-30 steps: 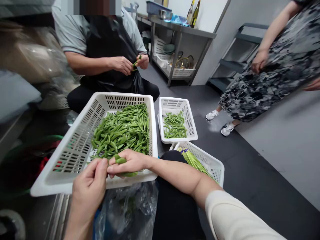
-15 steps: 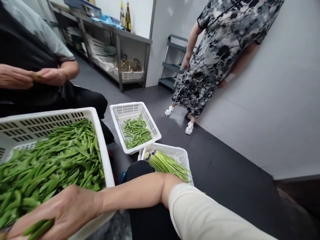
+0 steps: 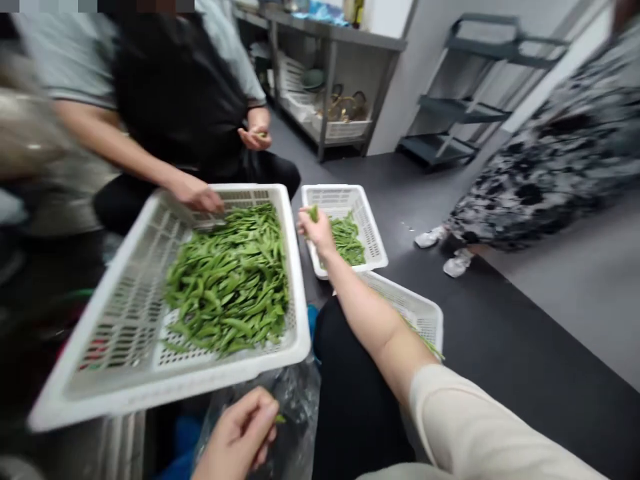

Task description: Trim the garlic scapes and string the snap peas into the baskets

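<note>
My right hand (image 3: 316, 230) is stretched forward to the near left edge of a small white basket (image 3: 376, 250), closed around green pea pods (image 3: 313, 213). Loose pods (image 3: 347, 240) lie inside that basket. Low in the view, my left hand (image 3: 245, 433) is closed, and a small green pod tip (image 3: 280, 419) pokes out past the fingers. It is above a clear plastic bag (image 3: 295, 400), just in front of a large white basket (image 3: 165, 393). A broad heap of pea pods (image 3: 233, 280) fills the middle and right of the large basket.
A seated co-worker in a black apron (image 3: 170, 87) has one hand (image 3: 200, 193) at the large basket's far rim. Another basket (image 3: 430, 313) stands beside my knee, partly behind my arm. A grey trolley (image 3: 460, 107), a steel table (image 3: 345, 37) and a standing person (image 3: 540, 153) are beyond.
My right hand has moved from the large basket across to the small one, with pods in it. My left hand has come into view. The co-worker's hands have parted, one reaching the large basket.
</note>
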A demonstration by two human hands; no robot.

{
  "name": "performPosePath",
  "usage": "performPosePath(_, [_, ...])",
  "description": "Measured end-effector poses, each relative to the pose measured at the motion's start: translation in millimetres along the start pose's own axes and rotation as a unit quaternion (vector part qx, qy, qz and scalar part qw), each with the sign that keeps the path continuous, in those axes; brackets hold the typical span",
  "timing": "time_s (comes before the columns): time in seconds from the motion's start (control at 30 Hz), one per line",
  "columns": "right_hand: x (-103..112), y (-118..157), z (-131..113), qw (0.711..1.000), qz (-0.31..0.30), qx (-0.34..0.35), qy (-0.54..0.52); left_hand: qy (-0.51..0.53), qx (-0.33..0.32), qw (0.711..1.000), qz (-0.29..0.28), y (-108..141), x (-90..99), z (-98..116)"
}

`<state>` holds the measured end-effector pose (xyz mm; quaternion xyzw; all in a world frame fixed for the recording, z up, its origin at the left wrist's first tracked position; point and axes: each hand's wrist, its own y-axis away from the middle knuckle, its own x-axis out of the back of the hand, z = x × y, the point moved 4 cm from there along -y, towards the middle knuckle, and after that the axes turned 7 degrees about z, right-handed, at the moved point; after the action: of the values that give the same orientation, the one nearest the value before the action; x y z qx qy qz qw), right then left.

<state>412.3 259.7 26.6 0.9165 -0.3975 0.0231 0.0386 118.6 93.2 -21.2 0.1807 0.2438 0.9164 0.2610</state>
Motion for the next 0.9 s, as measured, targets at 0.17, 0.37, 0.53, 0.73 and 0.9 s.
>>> performPosePath(0.17, [24, -31, 19, 0.946, 0.065, 0.077, 0.308, -0.078, 0.009, 0.996, 0.042, -15, 3.6, -57])
performPosePath(0.37, [-53, 72, 7, 0.769, -0.388, 0.341, 0.376, -0.205, 0.014, 0.975, 0.083, -18, 16.4, -83])
performPosePath(0.53, [-96, 144, 43, 0.53, -0.473, 0.394, 0.583, -0.169, -0.031, 0.984, 0.046, -4, 23.1, -48])
performPosePath(0.73, [-94, 141, 41, 0.533, -0.464, 0.403, 0.581, -0.056, -0.033, 0.995, 0.071, 15, 36.1, 2])
performPosePath(0.9, [-86, 155, 6, 0.608, -0.484, 0.418, 0.47, -0.019, -0.082, 0.975, 0.204, 8, 58.9, 35])
